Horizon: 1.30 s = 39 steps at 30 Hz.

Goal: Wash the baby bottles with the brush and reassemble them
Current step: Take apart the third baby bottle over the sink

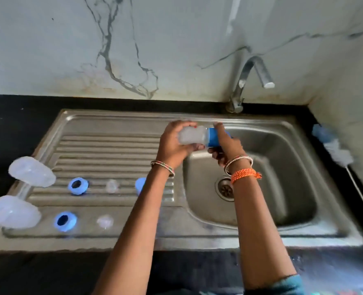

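Head view: frosted clear plastic baby bottle (pixel 192 135) held sideways over steel sink basin (pixel 282 158), left hand (pixel 174 143) wrapped round its body, right hand (pixel 225 143) gripping blue screw collar (pixel 213 138), possibly mid-twist, loose blue rings (pixel 78 185) and translucent teats (pixel 112 185) on ribbed drainboard (pixel 112 150), blue-handled bottle brush (pixel 338 152) on black counter (pixel 10 124) right of sink.

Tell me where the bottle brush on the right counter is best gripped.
Grip the bottle brush by its blue handle end, nearest the person, coming from above with the right hand. The thin stem runs along the black counter and the bristle head points away toward the wall.
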Tool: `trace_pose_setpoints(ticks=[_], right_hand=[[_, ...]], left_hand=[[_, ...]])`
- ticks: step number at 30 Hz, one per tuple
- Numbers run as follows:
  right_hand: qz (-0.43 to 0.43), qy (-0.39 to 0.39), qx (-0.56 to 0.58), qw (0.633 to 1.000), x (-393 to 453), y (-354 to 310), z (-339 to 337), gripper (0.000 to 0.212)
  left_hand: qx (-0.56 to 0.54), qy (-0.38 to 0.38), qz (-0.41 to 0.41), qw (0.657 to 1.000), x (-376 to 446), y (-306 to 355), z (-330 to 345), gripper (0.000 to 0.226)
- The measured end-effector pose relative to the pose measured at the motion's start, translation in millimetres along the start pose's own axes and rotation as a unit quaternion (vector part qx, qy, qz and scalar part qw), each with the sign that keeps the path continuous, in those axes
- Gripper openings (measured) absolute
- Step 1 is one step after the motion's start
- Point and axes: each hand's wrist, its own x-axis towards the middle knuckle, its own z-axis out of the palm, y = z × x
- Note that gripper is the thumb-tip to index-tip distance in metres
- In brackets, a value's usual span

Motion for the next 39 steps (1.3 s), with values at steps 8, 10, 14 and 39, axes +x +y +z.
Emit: trace_pose_setpoints(ticks=[8, 10, 14, 39], right_hand=[[-0.082, 0.024, -0.043, 0.995, 15.9, 3.9, -101.8, 0.037], [-0.095, -0.012, -0.019, 0.995, 18.7, 2.3, -119.2, 0.032], [-0.117, -0.096, 0.033, 0.988, 29.9, -0.5, -137.4, 0.026], [-0.178, -0.128, -0.388, 0.895, 149.3, 144.3, -189.1, 0.038]], left_hand=[[-0.007, -0.038, -0.108, 0.993, -26.1, 23.1, 88.3, 0.054], [-0.042, -0.055, -0.186, 0.980, -24.8, 31.2, 100.1, 0.049], [-0.154, -0.048, -0.306, 0.938, -22.9, 48.4, 117.5, 0.036], [-0.213, -0.004, -0.532, 0.820, -42.6, -34.2, 157.1, 0.042]])
